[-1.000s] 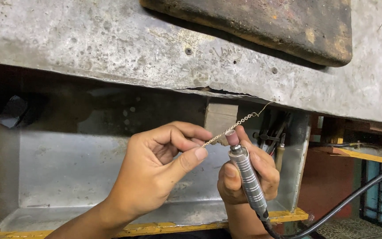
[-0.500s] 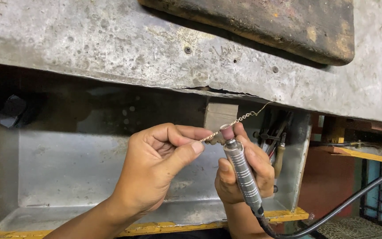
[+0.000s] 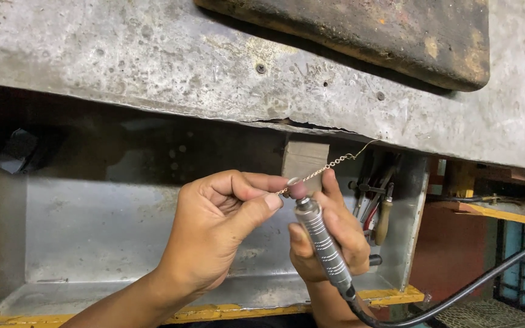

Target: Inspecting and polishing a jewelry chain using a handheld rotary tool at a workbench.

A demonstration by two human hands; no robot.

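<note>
The left hand [image 3: 214, 234] has its fingers [image 3: 256, 181] curled in tight, with thumb and forefinger pinched narrow on one end of a thin silver chain [image 3: 329, 164]. The chain runs up and to the right from that pinch, taut and slanting, and its far end meets the cracked lower edge of the grey metal bench [image 3: 153, 67] above both hands.

The right hand [image 3: 326, 234] sits just right of and a little below the left, its fingers wrapped closed round a ribbed, pen-shaped rotary handpiece [image 3: 323, 243]. The handpiece tilts with its tip up and leftward; a small rounded, reddish polishing tip [image 3: 299, 189] sits right against the chain, just beside the left thumb and forefinger. Whether the right forefinger also touches the chain behind the tip cannot be told. A black cable [image 3: 469, 285] leaves the bottom of the handpiece and sweeps away to the right.

Behind and below the fingers lies an open metal tray [image 3: 92, 243] under the bench top, with a yellow-painted front edge. Just right of the right hand's fingers, several hand tools [image 3: 378, 206] stand upright in the tray's corner. A dark, worn slab [image 3: 360, 36] rests on the bench well above the hands.
</note>
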